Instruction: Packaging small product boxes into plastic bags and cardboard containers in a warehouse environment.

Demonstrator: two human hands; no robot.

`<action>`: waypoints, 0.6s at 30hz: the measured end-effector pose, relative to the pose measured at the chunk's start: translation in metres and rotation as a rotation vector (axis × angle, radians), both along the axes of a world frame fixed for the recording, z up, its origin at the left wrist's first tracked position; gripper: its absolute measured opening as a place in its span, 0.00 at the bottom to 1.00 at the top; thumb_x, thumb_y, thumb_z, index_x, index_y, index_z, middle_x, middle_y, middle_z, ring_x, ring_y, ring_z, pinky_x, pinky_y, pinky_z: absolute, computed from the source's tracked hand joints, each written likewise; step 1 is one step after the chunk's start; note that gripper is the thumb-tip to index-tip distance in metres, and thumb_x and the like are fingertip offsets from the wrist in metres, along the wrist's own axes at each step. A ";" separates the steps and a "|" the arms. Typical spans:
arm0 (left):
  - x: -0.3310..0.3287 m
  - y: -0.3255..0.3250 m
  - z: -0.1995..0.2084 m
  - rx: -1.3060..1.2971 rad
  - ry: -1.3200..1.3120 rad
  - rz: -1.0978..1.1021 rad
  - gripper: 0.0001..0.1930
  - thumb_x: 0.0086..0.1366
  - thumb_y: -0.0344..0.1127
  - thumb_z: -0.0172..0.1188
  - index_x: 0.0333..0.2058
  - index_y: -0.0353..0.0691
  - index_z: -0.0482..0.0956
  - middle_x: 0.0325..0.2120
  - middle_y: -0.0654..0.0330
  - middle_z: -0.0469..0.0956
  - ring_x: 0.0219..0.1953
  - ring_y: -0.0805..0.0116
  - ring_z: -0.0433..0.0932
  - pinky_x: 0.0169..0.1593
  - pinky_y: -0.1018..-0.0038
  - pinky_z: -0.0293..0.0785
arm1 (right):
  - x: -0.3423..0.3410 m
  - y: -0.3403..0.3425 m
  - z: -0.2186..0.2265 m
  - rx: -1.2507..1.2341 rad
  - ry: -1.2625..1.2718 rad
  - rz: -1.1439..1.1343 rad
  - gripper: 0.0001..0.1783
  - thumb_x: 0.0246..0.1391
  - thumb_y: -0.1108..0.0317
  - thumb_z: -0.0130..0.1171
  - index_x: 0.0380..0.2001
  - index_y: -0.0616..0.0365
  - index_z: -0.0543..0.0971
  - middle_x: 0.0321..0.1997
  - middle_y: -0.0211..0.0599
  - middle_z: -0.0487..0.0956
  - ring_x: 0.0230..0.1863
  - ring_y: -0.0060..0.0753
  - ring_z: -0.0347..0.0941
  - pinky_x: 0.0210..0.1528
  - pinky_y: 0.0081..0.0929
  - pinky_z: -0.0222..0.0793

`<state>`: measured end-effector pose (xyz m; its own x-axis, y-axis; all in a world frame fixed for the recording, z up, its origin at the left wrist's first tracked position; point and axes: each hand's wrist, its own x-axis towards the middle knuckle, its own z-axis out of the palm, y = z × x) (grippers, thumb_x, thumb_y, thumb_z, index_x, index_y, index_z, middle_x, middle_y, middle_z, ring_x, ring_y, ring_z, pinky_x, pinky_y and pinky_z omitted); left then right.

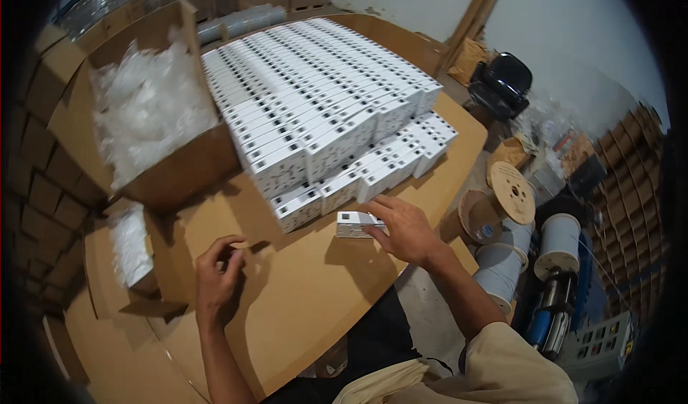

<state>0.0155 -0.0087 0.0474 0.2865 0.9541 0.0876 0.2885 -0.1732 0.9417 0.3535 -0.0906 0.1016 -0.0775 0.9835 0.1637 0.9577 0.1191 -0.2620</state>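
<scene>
A small white box (pixel 350 227) with a dark square on its top is at the table's near right part. My right hand (pixel 405 226) grips its right end, fingers over the top and thumb on the near side. My left hand (pixel 221 275) hovers over the tan tabletop (pixel 287 300) to the left, fingers loosely curled, thumb apart, holding nothing. Just beyond both hands stands a large stack of similar white boxes (pixel 330 96), packed in close rows. A lower row of white boxes (pixel 390 162) runs along the stack's near side.
A large cardboard box (pixel 190 164) full of clear plastic bags stands left of the stack. Nearer is a smaller open carton (pixel 168 257) with plastic inside. Right of the table are cable spools (pixel 512 192), a black chair (pixel 502 81) and a grey switch box (pixel 596 347).
</scene>
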 end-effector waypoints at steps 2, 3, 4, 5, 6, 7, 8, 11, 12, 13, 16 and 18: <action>-0.002 -0.001 -0.001 -0.080 -0.049 -0.056 0.10 0.69 0.31 0.58 0.46 0.35 0.79 0.23 0.62 0.77 0.29 0.75 0.77 0.32 0.77 0.73 | -0.030 0.012 -0.001 -0.027 0.124 0.092 0.18 0.53 0.68 0.63 0.49 0.51 0.77 0.44 0.39 0.77 0.46 0.50 0.76 0.46 0.45 0.73; -0.003 0.001 -0.001 -0.145 -0.102 -0.141 0.10 0.71 0.33 0.58 0.47 0.36 0.79 0.21 0.63 0.77 0.25 0.77 0.77 0.29 0.78 0.72 | -0.043 0.019 -0.004 -0.031 0.128 0.117 0.18 0.53 0.68 0.63 0.49 0.51 0.77 0.44 0.39 0.77 0.46 0.50 0.76 0.46 0.45 0.73; -0.005 0.001 -0.001 -0.149 -0.097 -0.112 0.10 0.71 0.33 0.58 0.47 0.36 0.79 0.21 0.63 0.77 0.25 0.77 0.77 0.29 0.78 0.72 | -0.058 0.026 -0.010 -0.018 0.163 0.169 0.18 0.54 0.68 0.63 0.48 0.52 0.76 0.44 0.39 0.77 0.45 0.52 0.77 0.45 0.47 0.74; -0.006 0.001 -0.001 -0.235 -0.136 -0.126 0.12 0.73 0.36 0.56 0.48 0.36 0.78 0.21 0.62 0.77 0.23 0.77 0.76 0.27 0.79 0.71 | -0.074 0.033 -0.015 -0.005 0.199 0.220 0.17 0.54 0.68 0.63 0.48 0.54 0.76 0.44 0.40 0.77 0.44 0.53 0.77 0.43 0.49 0.74; -0.007 0.001 -0.002 -0.323 -0.178 -0.143 0.13 0.75 0.39 0.54 0.49 0.36 0.78 0.20 0.62 0.77 0.21 0.77 0.76 0.25 0.79 0.71 | -0.092 0.039 -0.011 -0.022 0.216 0.236 0.16 0.55 0.69 0.62 0.47 0.55 0.76 0.43 0.42 0.77 0.43 0.55 0.77 0.43 0.50 0.74; -0.012 0.001 -0.004 -0.329 -0.173 -0.111 0.13 0.75 0.39 0.54 0.49 0.36 0.78 0.20 0.62 0.77 0.21 0.77 0.76 0.25 0.79 0.71 | -0.108 0.047 -0.015 -0.031 0.227 0.265 0.16 0.55 0.69 0.62 0.47 0.55 0.76 0.43 0.42 0.77 0.43 0.55 0.77 0.43 0.50 0.74; -0.016 0.002 -0.007 -0.366 -0.224 -0.112 0.15 0.76 0.42 0.52 0.49 0.36 0.77 0.21 0.61 0.78 0.21 0.77 0.76 0.25 0.79 0.72 | -0.123 0.054 -0.018 -0.033 0.250 0.297 0.15 0.55 0.70 0.62 0.47 0.55 0.76 0.43 0.43 0.77 0.43 0.55 0.77 0.43 0.50 0.74; -0.027 0.008 -0.012 -0.417 -0.310 -0.076 0.18 0.78 0.45 0.46 0.46 0.35 0.77 0.23 0.60 0.79 0.21 0.76 0.76 0.25 0.79 0.72 | -0.157 0.075 -0.026 -0.009 0.285 0.343 0.15 0.54 0.72 0.62 0.46 0.55 0.77 0.43 0.45 0.77 0.43 0.57 0.77 0.43 0.50 0.73; -0.028 0.010 -0.011 -0.396 -0.356 0.027 0.18 0.78 0.45 0.46 0.46 0.35 0.77 0.23 0.59 0.79 0.21 0.77 0.75 0.26 0.80 0.72 | -0.166 0.082 -0.028 0.024 0.297 0.345 0.15 0.53 0.73 0.62 0.45 0.55 0.77 0.42 0.45 0.77 0.43 0.58 0.76 0.43 0.50 0.73; -0.030 0.013 -0.012 -0.373 -0.400 0.128 0.18 0.78 0.46 0.47 0.45 0.36 0.77 0.23 0.59 0.79 0.21 0.77 0.75 0.26 0.80 0.71 | -0.172 0.089 -0.028 0.019 0.299 0.360 0.15 0.53 0.73 0.62 0.45 0.55 0.77 0.42 0.45 0.77 0.43 0.58 0.76 0.43 0.50 0.73; -0.036 0.028 -0.037 -0.251 -0.480 0.246 0.18 0.77 0.47 0.50 0.47 0.38 0.78 0.27 0.63 0.78 0.24 0.79 0.73 0.27 0.82 0.71 | -0.192 0.108 -0.029 0.115 0.416 0.395 0.12 0.54 0.75 0.61 0.43 0.58 0.77 0.42 0.46 0.77 0.42 0.57 0.77 0.42 0.48 0.74; -0.040 0.033 -0.046 -0.207 -0.512 0.365 0.16 0.76 0.45 0.51 0.50 0.40 0.78 0.31 0.66 0.76 0.27 0.80 0.73 0.28 0.82 0.72 | -0.203 0.117 -0.037 0.125 0.515 0.411 0.12 0.54 0.75 0.62 0.42 0.59 0.77 0.42 0.46 0.77 0.41 0.55 0.77 0.42 0.46 0.74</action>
